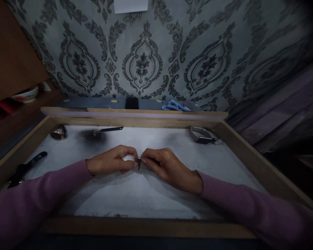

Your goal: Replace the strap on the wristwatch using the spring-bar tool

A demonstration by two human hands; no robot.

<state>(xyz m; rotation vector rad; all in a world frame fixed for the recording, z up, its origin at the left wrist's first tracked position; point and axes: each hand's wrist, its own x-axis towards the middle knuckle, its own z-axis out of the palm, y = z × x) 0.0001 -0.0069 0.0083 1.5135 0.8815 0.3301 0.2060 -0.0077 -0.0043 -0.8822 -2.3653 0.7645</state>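
Note:
Over the middle of a shallow wooden-framed tray [135, 224], my left hand [114, 160] is closed around a round watch [128, 157] with a silvery case. Its pale round side faces up between thumb and fingers. A short dark strip [139, 162] shows at the watch's edge, between both hands. My right hand [163, 166] meets it from the right with thumb and forefinger pinched together. What those fingertips grip is too small and dark to make out.
A rose-gold watch [58, 132] lies in the far left corner, and a dark-strapped watch [21, 173] nearer left. Dark-banded watches [202, 135] sit far right. A flat dark strip with a small hole [111, 129] lies far back. Beyond the rim is a blue cloth [175, 105].

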